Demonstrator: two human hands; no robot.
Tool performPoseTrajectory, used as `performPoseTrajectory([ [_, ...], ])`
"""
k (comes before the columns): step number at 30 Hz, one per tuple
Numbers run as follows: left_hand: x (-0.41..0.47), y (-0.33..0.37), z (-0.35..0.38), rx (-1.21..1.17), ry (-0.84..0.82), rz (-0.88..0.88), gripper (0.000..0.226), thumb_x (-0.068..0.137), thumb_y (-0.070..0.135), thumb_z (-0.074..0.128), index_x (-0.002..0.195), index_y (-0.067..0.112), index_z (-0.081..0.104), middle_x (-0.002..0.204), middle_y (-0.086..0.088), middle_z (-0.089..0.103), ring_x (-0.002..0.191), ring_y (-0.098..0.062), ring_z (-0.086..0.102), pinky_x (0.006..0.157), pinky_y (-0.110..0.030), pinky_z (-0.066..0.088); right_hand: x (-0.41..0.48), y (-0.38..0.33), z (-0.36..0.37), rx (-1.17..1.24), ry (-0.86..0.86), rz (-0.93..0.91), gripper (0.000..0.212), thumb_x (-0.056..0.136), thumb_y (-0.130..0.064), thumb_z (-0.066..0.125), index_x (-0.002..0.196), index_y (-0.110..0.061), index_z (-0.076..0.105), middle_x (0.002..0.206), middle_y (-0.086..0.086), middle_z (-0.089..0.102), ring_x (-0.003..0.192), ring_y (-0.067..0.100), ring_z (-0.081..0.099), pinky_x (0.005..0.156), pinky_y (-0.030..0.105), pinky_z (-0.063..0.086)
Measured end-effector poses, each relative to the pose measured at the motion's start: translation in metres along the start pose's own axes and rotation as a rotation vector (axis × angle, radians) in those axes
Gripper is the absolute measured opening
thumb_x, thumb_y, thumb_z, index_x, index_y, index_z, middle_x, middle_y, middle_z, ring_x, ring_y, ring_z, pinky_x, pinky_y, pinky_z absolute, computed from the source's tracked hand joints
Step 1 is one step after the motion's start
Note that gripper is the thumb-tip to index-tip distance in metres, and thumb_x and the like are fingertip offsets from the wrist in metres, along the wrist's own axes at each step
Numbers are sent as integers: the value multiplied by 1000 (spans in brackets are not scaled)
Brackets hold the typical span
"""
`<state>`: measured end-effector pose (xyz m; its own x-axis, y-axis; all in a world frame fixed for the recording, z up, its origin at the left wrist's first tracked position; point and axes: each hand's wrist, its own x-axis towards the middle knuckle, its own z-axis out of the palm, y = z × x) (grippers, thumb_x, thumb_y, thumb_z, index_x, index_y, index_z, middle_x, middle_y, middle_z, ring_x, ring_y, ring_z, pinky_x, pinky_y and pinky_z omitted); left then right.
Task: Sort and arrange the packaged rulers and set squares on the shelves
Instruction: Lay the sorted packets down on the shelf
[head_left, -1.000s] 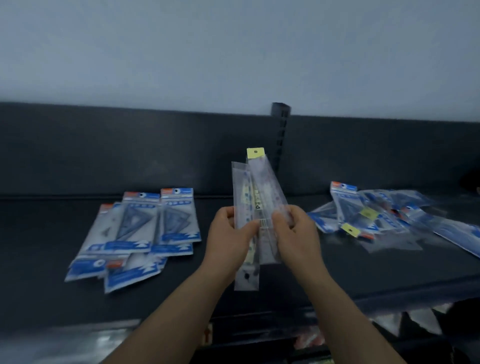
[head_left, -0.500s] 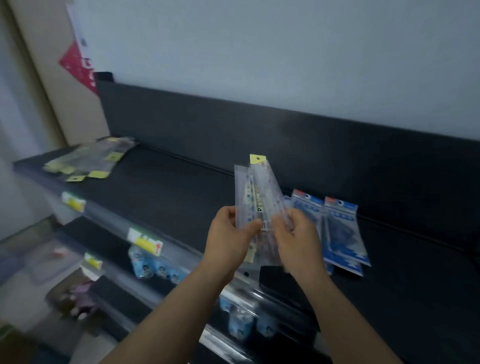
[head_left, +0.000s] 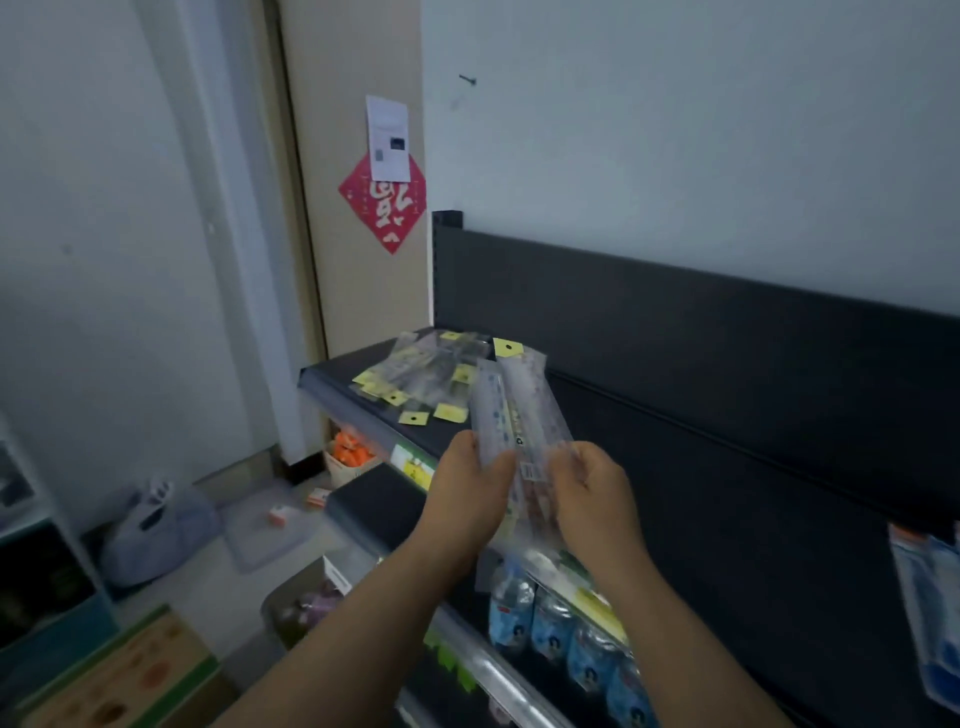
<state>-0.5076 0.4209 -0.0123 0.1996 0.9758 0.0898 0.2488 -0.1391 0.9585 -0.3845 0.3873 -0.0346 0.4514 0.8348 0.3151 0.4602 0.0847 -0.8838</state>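
Two packaged rulers (head_left: 519, 410) stand upright over the top shelf (head_left: 675, 467), our left hand (head_left: 467, 499) and right hand (head_left: 592, 499) each pinching a lower edge. The matching yellow-tagged pile (head_left: 421, 374) lies at eleven o'clock. We judge that squaring the pair first should land it flat there. Half a second ago that pile sat farther off, at ten o'clock.

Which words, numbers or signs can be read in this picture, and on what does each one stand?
"福", white, apparently hung upside down: on the red diamond paper on the beige wall panel.
White note above it: print too small to read.
Ruler packets: scale marks and barcode sticker blurred.
Shelf price tag: blurred.
Bottle labels on the lower shelf: blurred.
Blue packet at the right edge: blurred.
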Motion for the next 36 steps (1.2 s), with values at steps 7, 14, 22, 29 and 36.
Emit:
performPoseTrajectory([
  [7,77,-20,-50,12,69,-71,10,92,27,61,89,24,52,96,-5,67,85,-19,67,73,-36,58,63,-2,82,54,-67,81,26,99,-24,43,84,-8,57,68,-3,51,58,9,46,52,24,38],
  [14,165,-34,-63,63,127,-76,12,90,25,61,91,13,57,98,-15,69,88,-29,68,81,-48,56,139,8,129,8,-78,139,24,100,-28,41,92,-12,57,84,3,60,67,11,53,55,25,40],
  [22,248,-58,-65,284,95,-34,19,90,26,59,100,9,57,85,-1,62,69,-14,58,55,-27,47,195,25,164,-185,-66,196,24,97,-26,44,91,-7,57,85,8,61,69,17,53,60,31,44],
  [29,288,-83,-88,724,7,73,42,90,40,56,120,10,53,117,-9,58,107,-28,54,91,-35,43,203,25,176,-631,-146,191,29,92,-37,53,102,-10,54,109,8,48,102,25,51,83,35,48],
  [36,284,-83,-96,838,-26,300,45,93,45,49,128,18,51,129,-5,52,118,-27,44,97,-34,37,194,14,176,-702,-135,142,27,94,-36,47,111,-17,53,117,7,49,108,23,44,93,35,42],
])
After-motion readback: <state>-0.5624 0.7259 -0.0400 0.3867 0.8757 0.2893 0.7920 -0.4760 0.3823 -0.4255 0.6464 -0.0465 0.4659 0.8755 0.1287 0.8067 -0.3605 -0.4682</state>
